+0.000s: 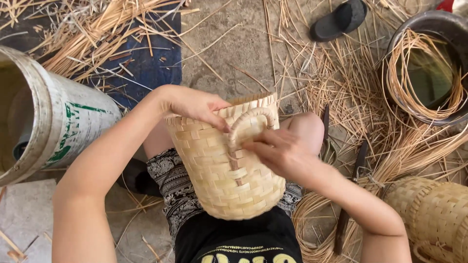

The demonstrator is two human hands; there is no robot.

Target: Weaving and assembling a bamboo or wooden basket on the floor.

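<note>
While the pale woven bamboo basket (229, 170) rests on our lap, our left hand (195, 104) grips its rim; our right hand (278, 153) pinches its looped cane handle (243, 122).

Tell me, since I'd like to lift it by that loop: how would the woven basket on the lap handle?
The basket is thin woven strips, so probably light and slightly springy. Its rounded bottom suggests it may tip or roll if set down. The handle looks thin; perhaps weak.
</note>
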